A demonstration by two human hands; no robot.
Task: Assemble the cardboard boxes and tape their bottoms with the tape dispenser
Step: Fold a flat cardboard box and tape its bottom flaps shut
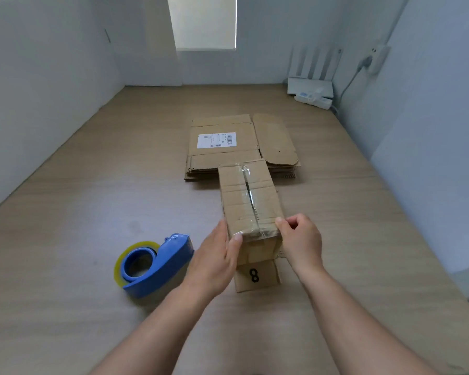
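Note:
A small assembled cardboard box (248,196) stands on the wooden table (92,185) with its taped bottom facing up; clear tape runs along the centre seam. A flap marked "8" lies flat at its near side. My left hand (214,261) holds the box's near left corner, thumb pressing on the top edge. My right hand (299,239) grips the near right corner, thumb on the edge, other fingers curled. The blue tape dispenser (155,263) with a clear roll lies on the table just left of my left hand, untouched.
A stack of flattened cardboard boxes (228,147) with a white label lies behind the assembled box. A white router (310,86) and power strip (313,100) sit in the far right corner. White walls border the table on left, back and right.

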